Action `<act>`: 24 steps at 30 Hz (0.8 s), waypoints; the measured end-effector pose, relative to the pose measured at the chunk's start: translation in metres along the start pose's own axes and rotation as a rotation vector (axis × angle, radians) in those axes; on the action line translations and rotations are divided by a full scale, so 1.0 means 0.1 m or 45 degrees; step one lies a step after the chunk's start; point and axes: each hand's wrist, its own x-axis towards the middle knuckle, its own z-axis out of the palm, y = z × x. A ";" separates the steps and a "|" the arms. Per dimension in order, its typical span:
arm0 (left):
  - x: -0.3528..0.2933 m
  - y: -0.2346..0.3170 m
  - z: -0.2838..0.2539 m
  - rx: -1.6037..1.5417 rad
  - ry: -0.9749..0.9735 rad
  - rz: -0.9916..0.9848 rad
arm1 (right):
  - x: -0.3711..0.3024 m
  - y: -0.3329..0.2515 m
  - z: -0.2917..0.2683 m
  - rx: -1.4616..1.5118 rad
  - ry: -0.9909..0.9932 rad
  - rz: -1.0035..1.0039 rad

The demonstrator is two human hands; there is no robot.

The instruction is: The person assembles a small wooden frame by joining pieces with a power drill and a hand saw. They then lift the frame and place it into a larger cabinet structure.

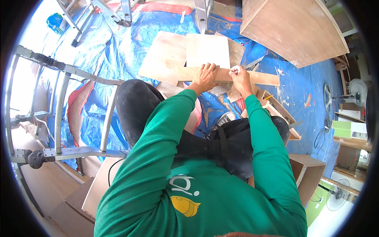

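Note:
A long, narrow wooden strip [265,78] lies crosswise in front of my knees, over pale boards on the floor. My left hand [204,78] grips the middle of the strip from above, its fingers reaching over the far edge. Just right of it, my right hand [241,80] is closed in a pinch at the strip. Whatever sits between those fingertips is too small to make out. Beyond the strip are a white square panel [208,49] and a light wooden board [164,55]. A pencil-like yellow stick [269,97] rests near a small wooden frame [281,106] by my right knee.
An aluminium ladder [61,106] stands close on my left, with more ladder legs [202,15] at the far side. A large wooden cabinet [292,29] is at far right. Blue tarp [106,59] covers the floor. Fans [357,89] and an open wooden box [306,173] are to the right.

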 end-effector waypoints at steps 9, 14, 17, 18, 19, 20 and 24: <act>0.02 0.00 -0.01 -0.025 0.012 -0.013 | 0.01 0.01 0.01 0.001 0.029 -0.033; 0.09 0.03 0.01 -0.067 0.022 0.023 | 0.00 -0.02 -0.01 -0.013 0.041 -0.013; 0.11 0.10 0.03 -0.094 0.041 0.041 | 0.00 0.02 -0.04 0.007 0.054 -0.024; 0.12 0.11 0.04 -0.099 0.034 0.030 | -0.01 0.05 -0.06 0.006 0.057 -0.025; 0.13 0.12 0.04 -0.104 0.027 0.020 | 0.00 0.08 -0.06 0.004 0.060 -0.025; 0.12 0.11 0.04 -0.101 0.016 0.003 | -0.01 0.06 -0.05 0.012 0.058 -0.027; 0.11 0.08 0.03 -0.057 -0.013 -0.022 | -0.04 -0.03 -0.05 0.040 0.021 0.013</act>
